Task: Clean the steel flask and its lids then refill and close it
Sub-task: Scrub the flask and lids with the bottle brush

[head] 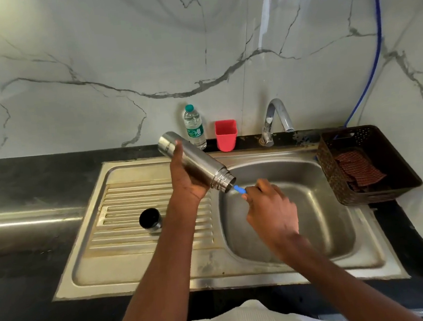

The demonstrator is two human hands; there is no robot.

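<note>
My left hand (185, 180) grips the steel flask (200, 162) around its body and holds it tilted over the sink, its open threaded mouth pointing down to the right. My right hand (271, 209) holds a blue brush handle (239, 189) whose far end goes into the flask's mouth; the brush head is hidden inside. One lid (150, 220), dark inside with a steel rim, stands on the ribbed drainboard to the left of my left forearm.
The steel sink basin (311, 202) lies under my right hand, with a tap (277, 118) behind it. A plastic water bottle (194, 127) and a red cup (226, 134) stand by the wall. A dark basket (377, 192) with a red cloth (358, 168) sits at the right.
</note>
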